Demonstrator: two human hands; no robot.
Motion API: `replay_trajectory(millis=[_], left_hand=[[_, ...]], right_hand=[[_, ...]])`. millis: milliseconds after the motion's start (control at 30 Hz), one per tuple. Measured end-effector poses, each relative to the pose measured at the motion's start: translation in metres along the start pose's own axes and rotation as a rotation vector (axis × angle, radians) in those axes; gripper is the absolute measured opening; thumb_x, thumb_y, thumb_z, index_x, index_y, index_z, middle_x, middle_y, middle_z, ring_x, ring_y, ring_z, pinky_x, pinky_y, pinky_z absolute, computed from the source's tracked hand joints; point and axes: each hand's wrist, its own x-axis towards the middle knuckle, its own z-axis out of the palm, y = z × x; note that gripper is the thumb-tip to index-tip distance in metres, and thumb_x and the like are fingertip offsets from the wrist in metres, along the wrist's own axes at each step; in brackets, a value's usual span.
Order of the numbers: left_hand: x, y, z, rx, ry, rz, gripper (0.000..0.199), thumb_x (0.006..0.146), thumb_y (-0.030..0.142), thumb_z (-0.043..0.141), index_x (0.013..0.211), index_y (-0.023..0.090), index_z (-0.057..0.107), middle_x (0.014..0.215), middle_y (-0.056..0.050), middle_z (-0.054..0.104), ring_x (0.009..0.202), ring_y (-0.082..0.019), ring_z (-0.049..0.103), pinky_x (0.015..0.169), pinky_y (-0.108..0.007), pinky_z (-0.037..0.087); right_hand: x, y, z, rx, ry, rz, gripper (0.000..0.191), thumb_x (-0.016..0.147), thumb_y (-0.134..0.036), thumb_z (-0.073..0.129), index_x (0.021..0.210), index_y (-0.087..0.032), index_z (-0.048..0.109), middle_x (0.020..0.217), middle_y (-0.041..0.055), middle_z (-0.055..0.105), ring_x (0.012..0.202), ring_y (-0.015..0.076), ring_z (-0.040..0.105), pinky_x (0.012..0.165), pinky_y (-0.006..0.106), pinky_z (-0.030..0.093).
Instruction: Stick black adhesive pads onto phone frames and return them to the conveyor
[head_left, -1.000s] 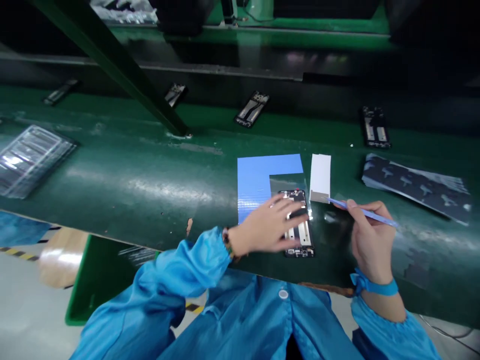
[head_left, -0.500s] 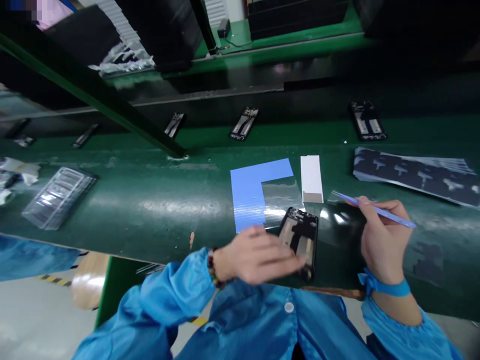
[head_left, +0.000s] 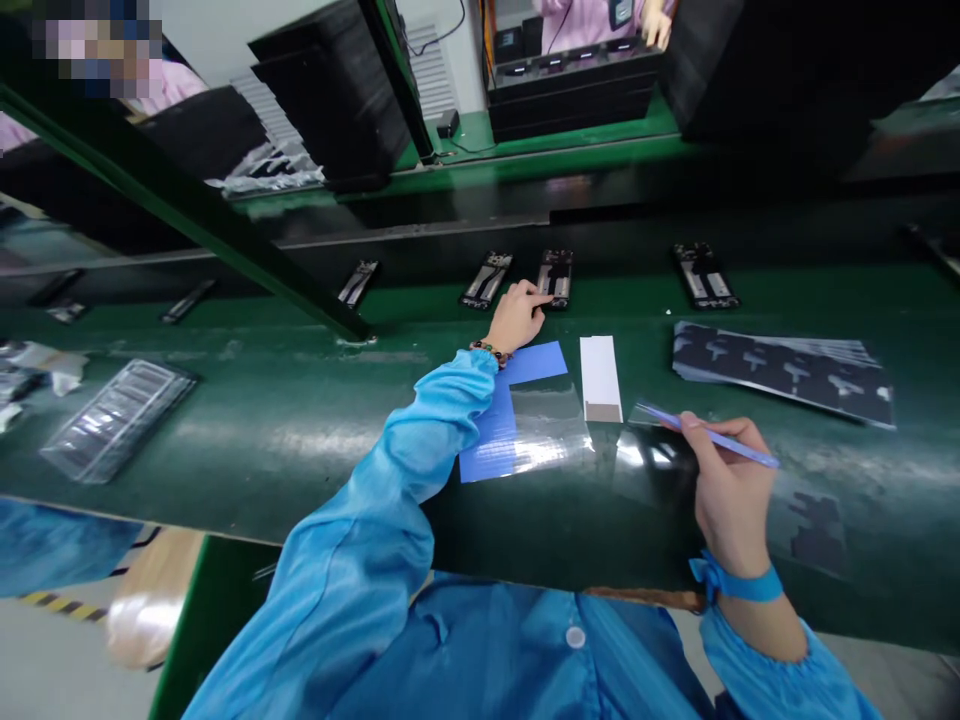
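Note:
My left hand (head_left: 519, 318) reaches to the far strip of the bench. Its index finger is stretched out, touching the near end of an opened phone (head_left: 556, 272) with bare inner parts; it does not grip it. Just left of it lies a second opened phone (head_left: 487, 279). In my right hand (head_left: 731, 490) is a pair of blue tweezers (head_left: 731, 446), its tips pointing left above the bench. Near the tips are a white card (head_left: 600, 375) with a grey end and a clear film (head_left: 551, 420) over a blue sheet (head_left: 484, 455).
A stack of dark die-cut sheets (head_left: 784, 370) lies at right, with another opened phone (head_left: 705, 275) behind. Clear plastic trays (head_left: 116, 420) sit at left. A green post (head_left: 225, 225) slants across the left side. Across the bench, a co-worker's hand (head_left: 656, 25) shows by black trays (head_left: 574, 100).
My left hand has gone from the near edge to the far strip. The phone that lay before me is gone from there, and one now lies under my fingertip. My right hand still holds the tweezers.

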Motion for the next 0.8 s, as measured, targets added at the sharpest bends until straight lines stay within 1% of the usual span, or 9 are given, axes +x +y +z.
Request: replay_trajectory(millis=[67,167,233,333,433,533,600,700,800], left_hand=[[-0.002,-0.011,-0.008,0.02,0.048,-0.094,0.031,0.104,0.021,0.065,0.13,0.018,0.081,0.144,-0.016,0.066,0.138,-0.033,0.056,0.126,-0.049,0.042],[0.001,-0.026,-0.024,0.031,0.133,-0.283,0.045,0.103,0.032,0.071,0.145,0.016,0.07,0.161,-0.023,0.056,0.154,-0.042,0.043,0.131,-0.059,0.033],[0.007,-0.033,-0.034,0.005,0.154,-0.383,0.051,0.1,0.035,0.075,0.146,0.012,0.068,0.158,-0.028,0.058,0.156,-0.046,0.041,0.13,-0.063,0.033],[0.015,-0.036,-0.047,-0.09,0.168,-0.454,0.046,0.096,0.032,0.081,0.135,0.01,0.071,0.145,-0.028,0.068,0.15,-0.045,0.05,0.129,-0.061,0.035],[0.005,-0.03,-0.06,-0.243,0.199,-0.486,0.044,0.1,0.04,0.078,0.133,0.012,0.07,0.134,-0.023,0.075,0.133,-0.037,0.066,0.12,-0.053,0.05],[-0.032,-0.015,-0.067,-0.453,0.177,-0.473,0.041,0.107,0.054,0.069,0.126,0.018,0.071,0.113,-0.013,0.08,0.102,-0.026,0.076,0.094,-0.043,0.063],[-0.067,-0.001,-0.066,-0.777,0.113,-0.445,0.044,0.101,0.06,0.077,0.119,0.02,0.071,0.102,-0.008,0.079,0.088,-0.021,0.075,0.082,-0.037,0.065],[-0.119,0.024,-0.054,-1.253,0.027,-0.426,0.057,0.086,0.064,0.092,0.115,0.021,0.07,0.102,-0.006,0.08,0.085,-0.018,0.075,0.08,-0.034,0.064],[-0.152,0.044,-0.037,-1.366,-0.032,-0.416,0.064,0.082,0.059,0.097,0.124,0.02,0.068,0.107,-0.006,0.081,0.09,-0.018,0.078,0.084,-0.031,0.063]], right_hand=[[-0.001,0.0,0.0,0.008,-0.017,0.017,0.048,0.079,-0.048,0.102,0.085,-0.025,0.061,0.083,-0.0053,0.074,0.091,0.0211,0.082,0.098,0.04,0.062],[-0.001,0.001,0.001,-0.002,-0.036,0.041,0.048,0.078,-0.049,0.103,0.085,-0.024,0.062,0.083,-0.0037,0.075,0.09,0.0205,0.081,0.094,0.037,0.06],[-0.001,0.002,0.001,-0.03,-0.051,0.042,0.048,0.078,-0.05,0.102,0.086,-0.023,0.064,0.082,-0.0025,0.075,0.09,0.0205,0.081,0.092,0.036,0.059],[0.0,0.003,0.0,-0.07,-0.08,0.033,0.047,0.079,-0.052,0.102,0.086,-0.023,0.065,0.082,-0.0018,0.076,0.09,0.0212,0.08,0.093,0.038,0.06],[-0.001,0.002,0.0,-0.071,-0.087,0.034,0.048,0.078,-0.053,0.102,0.087,-0.023,0.064,0.082,-0.0022,0.075,0.093,0.0219,0.081,0.097,0.04,0.061],[-0.003,0.001,0.002,-0.066,-0.095,0.045,0.05,0.077,-0.052,0.102,0.086,-0.023,0.063,0.083,-0.0015,0.075,0.094,0.0224,0.082,0.1,0.042,0.062],[-0.005,-0.001,0.004,-0.056,-0.106,0.05,0.051,0.076,-0.052,0.104,0.086,-0.023,0.062,0.088,-0.0004,0.078,0.097,0.0225,0.082,0.104,0.045,0.064],[-0.006,-0.003,0.006,-0.044,-0.089,0.032,0.051,0.075,-0.053,0.104,0.085,-0.025,0.062,0.095,0.0001,0.08,0.101,0.0227,0.082,0.111,0.048,0.064],[0.001,-0.008,0.007,-0.073,-0.031,-0.019,0.04,0.08,-0.054,0.101,0.088,-0.027,0.071,0.091,-0.002,0.077,0.098,0.0221,0.08,0.117,0.049,0.062]])
